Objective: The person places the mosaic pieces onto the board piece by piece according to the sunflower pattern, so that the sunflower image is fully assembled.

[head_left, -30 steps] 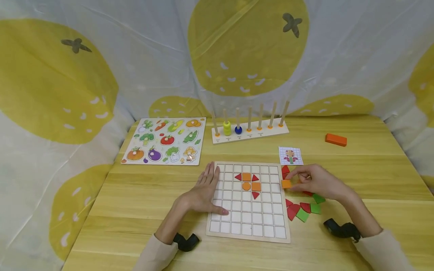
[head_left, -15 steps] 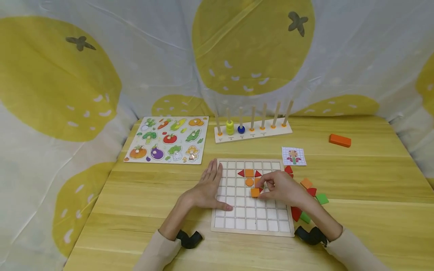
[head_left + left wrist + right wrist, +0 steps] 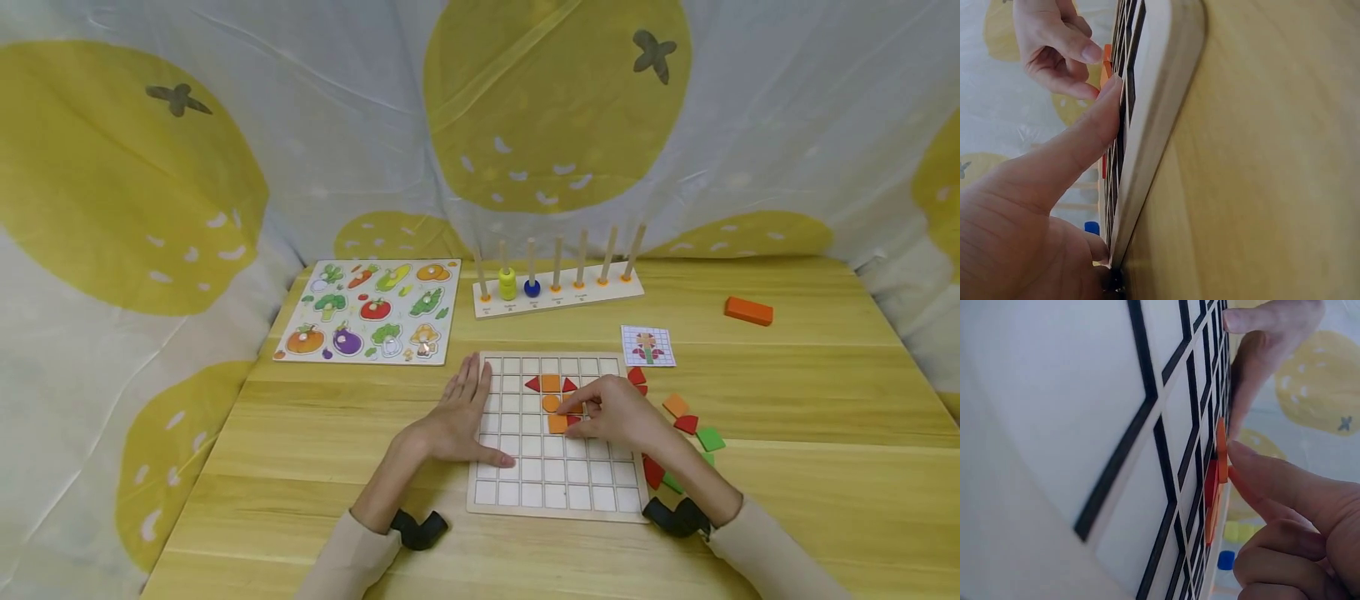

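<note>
My right hand [image 3: 611, 414] sits near the centre of the head view, fingertips pinching an orange square tile [image 3: 557, 423] down onto the grid board [image 3: 555, 496], one cell below the orange round piece [image 3: 551, 403]. My left hand [image 3: 457, 421] lies flat with straight fingers on the board's left edge, thumb along a lower row, gripping nothing.

On the board I count two red triangles in the top row of the figure with an orange square [image 3: 551, 382] between them; my right hand covers whatever lies to the right of the round piece. To the right of the board loose tiles [image 3: 678, 406] lie scattered, red, orange and green, partly hidden behind my forearm, so I cannot count them surely. A small pattern card [image 3: 647, 345] lies above them. In the upper middle stands a peg rack [image 3: 557, 296] with seven pegs and beads on two of them. A vegetable puzzle [image 3: 371, 311] lies at upper left and an orange block [image 3: 747, 311] at far right.

The right wrist view shows my fingertip [image 3: 1254, 462] touching the tile's [image 3: 1222, 450] edge, seen side-on against the grid lines. The left wrist view shows my thumb [image 3: 1094, 128] pressed on the board's [image 3: 1160, 94] rim.
</note>
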Available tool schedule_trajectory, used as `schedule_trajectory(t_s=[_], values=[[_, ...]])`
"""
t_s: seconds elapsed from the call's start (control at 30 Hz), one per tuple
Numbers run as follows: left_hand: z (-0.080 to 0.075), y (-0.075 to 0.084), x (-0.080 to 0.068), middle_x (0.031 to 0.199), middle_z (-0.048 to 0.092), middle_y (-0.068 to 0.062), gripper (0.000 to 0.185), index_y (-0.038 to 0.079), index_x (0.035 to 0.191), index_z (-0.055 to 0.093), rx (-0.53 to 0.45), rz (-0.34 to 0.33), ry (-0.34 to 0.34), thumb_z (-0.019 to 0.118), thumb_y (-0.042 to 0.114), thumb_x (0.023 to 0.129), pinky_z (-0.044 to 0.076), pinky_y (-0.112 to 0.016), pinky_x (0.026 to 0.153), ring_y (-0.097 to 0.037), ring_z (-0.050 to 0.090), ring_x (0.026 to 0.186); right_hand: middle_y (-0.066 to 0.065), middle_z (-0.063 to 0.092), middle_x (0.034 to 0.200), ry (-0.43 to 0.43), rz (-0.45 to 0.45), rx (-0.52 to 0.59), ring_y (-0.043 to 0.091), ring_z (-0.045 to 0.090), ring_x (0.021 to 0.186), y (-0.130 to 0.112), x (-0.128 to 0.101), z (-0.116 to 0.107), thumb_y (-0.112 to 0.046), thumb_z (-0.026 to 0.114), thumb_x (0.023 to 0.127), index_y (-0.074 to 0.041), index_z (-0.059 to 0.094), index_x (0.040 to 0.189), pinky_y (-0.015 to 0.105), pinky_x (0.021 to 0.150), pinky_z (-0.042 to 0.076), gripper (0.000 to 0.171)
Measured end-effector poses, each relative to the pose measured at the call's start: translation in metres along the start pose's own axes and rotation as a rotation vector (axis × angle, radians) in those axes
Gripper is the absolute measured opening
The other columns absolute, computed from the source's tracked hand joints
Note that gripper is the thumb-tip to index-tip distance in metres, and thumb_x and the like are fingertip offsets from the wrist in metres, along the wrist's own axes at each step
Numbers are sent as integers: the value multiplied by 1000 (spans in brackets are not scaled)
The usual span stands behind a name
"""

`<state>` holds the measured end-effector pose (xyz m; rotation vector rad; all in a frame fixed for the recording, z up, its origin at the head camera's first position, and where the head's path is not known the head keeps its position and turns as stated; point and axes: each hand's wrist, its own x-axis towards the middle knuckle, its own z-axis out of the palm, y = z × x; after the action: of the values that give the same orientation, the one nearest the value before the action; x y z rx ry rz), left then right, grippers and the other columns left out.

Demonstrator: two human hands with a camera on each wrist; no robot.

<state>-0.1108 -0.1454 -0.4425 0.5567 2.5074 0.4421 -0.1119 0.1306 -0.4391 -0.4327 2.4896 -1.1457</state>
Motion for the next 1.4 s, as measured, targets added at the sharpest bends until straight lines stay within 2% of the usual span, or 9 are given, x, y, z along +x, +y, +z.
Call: schedule_trajectory(t_s=[0.13,0.4,0.57,0.77,0.9,1.03,1.17,1.4], values=[[-1,0,-1,170,-27,-17,141,3,164,-11,1,2,2,80,67,78,-1,-50,133,-33,-24,159,-3,57,65,2,-5,-10,11,37,59,1,2,1,-13,91,77,-14,85,96,20,52,25,21],[0,-1,0,169,-28,-18,141,2,164,-11,2,15,11,80,66,79,-1,-50,133,-34,-24,159,-3,73,79,11,-20,-16,11,40,63,-2,5,4,-10,90,78,-12,84,94,19,55,27,18],[0,0,3,169,-28,-17,141,2,164,-11,3,19,12,80,66,79,-1,-50,133,-34,-25,159,-3,67,75,8,2,-13,12,38,63,-2,6,5,-8,90,78,-13,84,95,20,54,26,18],[0,2,5,169,-29,-18,141,2,164,-12,0,22,13,80,66,79,-1,-50,133,-34,-24,159,-3,64,77,-12,-6,30,11,37,61,1,3,0,-15,89,81,-14,84,97,20,53,25,16],[0,1,5,169,-28,-18,141,1,164,-12,-3,29,15,81,65,79,-1,-50,133,-34,-24,159,-4,49,64,-17,8,60,10,35,57,9,-7,-13,-19,84,87,-16,84,101,20,51,25,14],[1,-1,4,169,-29,-19,142,1,164,-12,-6,34,17,81,65,78,-2,-50,133,-35,-25,159,-4,34,61,8,20,42,9,31,55,23,-19,-32,-21,80,91,-14,82,103,22,49,26,14],[3,-4,1,168,-29,-19,142,1,163,-12,-13,38,17,81,66,78,-2,-51,133,-35,-26,158,-4,34,64,23,37,41,9,34,59,38,-27,-53,-24,79,93,-11,81,105,23,51,28,17],[4,-3,-1,169,-29,-18,141,1,164,-12,-33,35,17,81,65,78,-2,-52,132,-34,-26,158,-3,33,65,37,121,46,9,31,56,60,-36,-86,-23,79,92,-7,79,108,26,50,31,23]])
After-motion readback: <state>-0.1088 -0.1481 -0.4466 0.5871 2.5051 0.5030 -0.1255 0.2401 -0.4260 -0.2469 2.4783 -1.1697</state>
